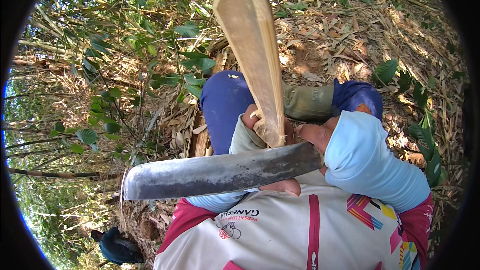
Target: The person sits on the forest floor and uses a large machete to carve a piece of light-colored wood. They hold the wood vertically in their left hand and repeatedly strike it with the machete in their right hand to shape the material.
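A long pale piece of carved wood [252,45], broad at the top and narrowing toward its lower end, stands upright before me. My left hand [251,118] is closed around that narrow end; much of this hand is hidden behind a blade. In my right hand [316,135] is a machete [220,172], its wide dark blade lying crosswise and pointing left. The machete's handle is hidden by my fingers and sleeve. The blade's upper edge is close to the wood's rough lower end; I cannot tell whether they touch.
My knees in blue trousers [225,105] and a green boot [310,101] lie beyond my hands. Dry leaves [320,45] cover the ground. Leafy stems [107,105] grow on the left, and more leaves [427,145] on the right. A dark object [119,247] lies at lower left.
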Demonstrator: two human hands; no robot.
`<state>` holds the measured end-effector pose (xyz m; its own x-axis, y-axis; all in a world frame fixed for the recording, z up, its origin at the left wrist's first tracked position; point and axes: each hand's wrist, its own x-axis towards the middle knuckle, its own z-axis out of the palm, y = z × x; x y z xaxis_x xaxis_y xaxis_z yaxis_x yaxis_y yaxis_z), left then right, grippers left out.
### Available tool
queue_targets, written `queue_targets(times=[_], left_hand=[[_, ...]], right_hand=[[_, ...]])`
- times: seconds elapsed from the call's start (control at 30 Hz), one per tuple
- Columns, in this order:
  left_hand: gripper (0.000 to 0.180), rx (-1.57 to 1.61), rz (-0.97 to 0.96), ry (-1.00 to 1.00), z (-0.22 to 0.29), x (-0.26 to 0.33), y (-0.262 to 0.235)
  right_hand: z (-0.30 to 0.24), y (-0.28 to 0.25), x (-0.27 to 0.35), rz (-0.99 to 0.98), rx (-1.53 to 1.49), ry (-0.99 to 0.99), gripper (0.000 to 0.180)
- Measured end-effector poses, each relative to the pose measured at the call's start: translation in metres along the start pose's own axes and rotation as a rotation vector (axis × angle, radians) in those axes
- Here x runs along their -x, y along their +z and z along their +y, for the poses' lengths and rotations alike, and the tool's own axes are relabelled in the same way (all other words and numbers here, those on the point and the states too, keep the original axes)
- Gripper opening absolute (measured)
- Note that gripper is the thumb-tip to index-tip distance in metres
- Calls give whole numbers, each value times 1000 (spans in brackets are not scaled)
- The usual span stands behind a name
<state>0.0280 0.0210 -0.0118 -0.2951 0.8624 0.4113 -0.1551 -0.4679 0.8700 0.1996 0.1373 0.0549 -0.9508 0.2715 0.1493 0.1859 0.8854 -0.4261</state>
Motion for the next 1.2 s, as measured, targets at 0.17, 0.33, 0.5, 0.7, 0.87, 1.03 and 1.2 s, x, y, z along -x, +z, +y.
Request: queue_targets(times=[0.17,0.33,0.5,0.7,0.87,1.03,1.2], left_hand=[[117,44,-94,115,-8,-5,-5],[110,245,-123,106,-12,-1,-1],[105,319,170,-43,-8,1,9],[101,208,117,-47,-13,8,-3],[98,41,92,-106,-16,18,-9],[93,98,146,-188,-17,19,-11],[92,99,210,-117,-22,17,-3]], right_hand=[[-1,2,0,-62,-24,40,24],[-5,0,-4,-71,42,-1,19],[-5,3,-4,-100,-32,61,18],[-3,10,1,-15,-126,39,15],[-2,10,1,-37,-91,55,14],[1,13,3,-15,-119,40,14],[3,15,5,-44,-82,59,15]])
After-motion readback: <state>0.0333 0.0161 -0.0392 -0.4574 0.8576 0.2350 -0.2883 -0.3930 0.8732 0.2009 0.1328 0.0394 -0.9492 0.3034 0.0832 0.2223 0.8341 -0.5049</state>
